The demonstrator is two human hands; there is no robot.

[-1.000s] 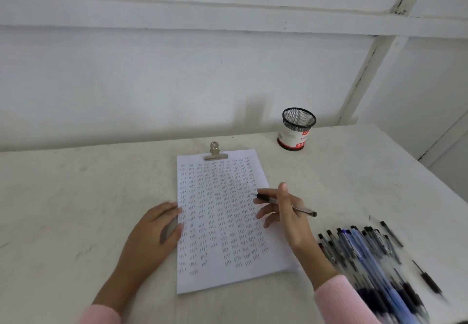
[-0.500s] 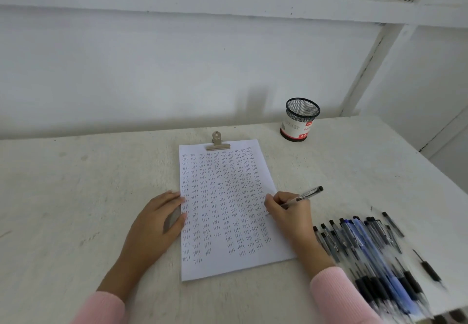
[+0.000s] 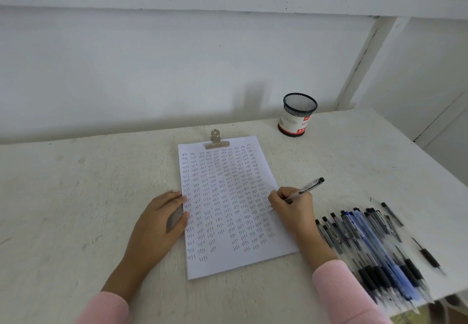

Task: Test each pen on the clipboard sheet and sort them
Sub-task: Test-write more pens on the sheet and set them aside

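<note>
White table [image 3: 76, 197] against a white wall: we see the sheet [image 3: 228, 209] held under a metal clip [image 3: 216, 142] at centre, nearly filled with rows of small handwritten marks. Our right hand [image 3: 291, 207] grips a black-capped pen [image 3: 307, 188] in a writing hold, tip end down at the sheet's right edge; our left hand [image 3: 162, 217] lies flat, fingers straight, pressing the left edge. We have the pile of black and blue pens [image 3: 367, 242] right of the sheet near the table edge, one lone pen [image 3: 428, 256] apart from it, mesh cup [image 3: 297, 114] upright at the back.
</note>
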